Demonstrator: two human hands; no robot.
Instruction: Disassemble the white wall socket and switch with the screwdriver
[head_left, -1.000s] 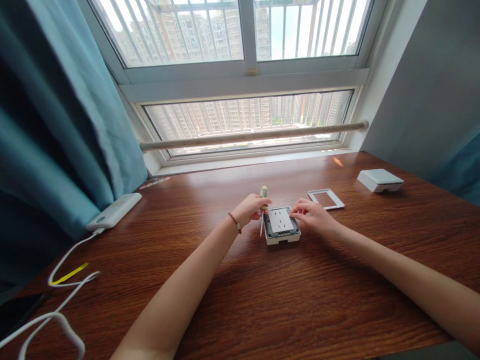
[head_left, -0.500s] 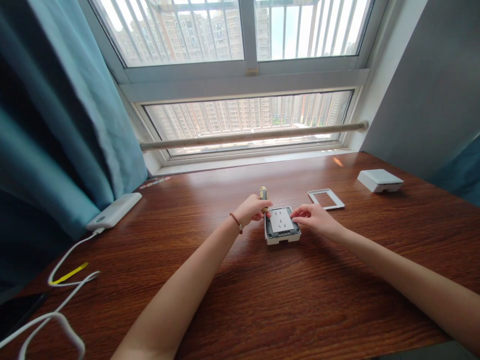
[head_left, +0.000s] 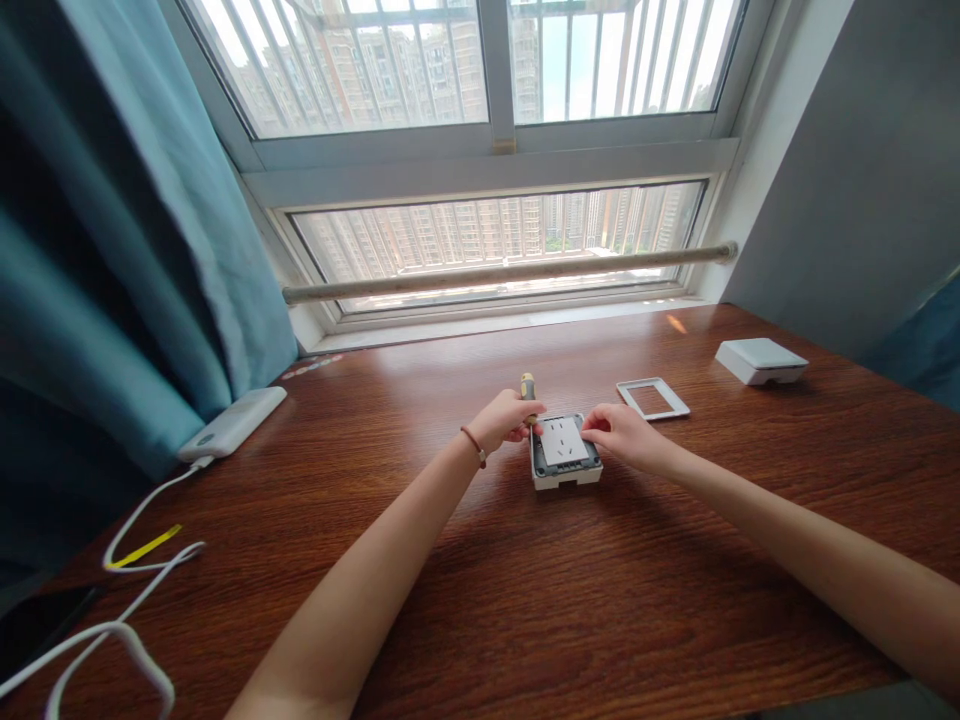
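A white wall socket [head_left: 562,443] in a grey frame sits on a white mounting box on the wooden table, its face up. At its left edge, my left hand [head_left: 508,415] is closed around a yellow and grey screwdriver [head_left: 528,386], held upright. The tool's tip is hidden by the fingers. My right hand [head_left: 619,433] is at the socket's right side, thumb and fingers pinched together against its edge. Whether something small is between those fingertips cannot be seen. Just behind my right hand lies a white cover frame [head_left: 653,398].
Another closed white box [head_left: 760,360] stands at the table's back right. On the left lie a white power bank [head_left: 234,424], a white cable [head_left: 139,570] with a yellow tie [head_left: 146,547], and a dark flat object [head_left: 46,625]. Window and curtain [head_left: 232,250] border the table.
The fingers of my right hand have curled a little more at the socket's edge. My left hand and the screwdriver look almost unchanged.
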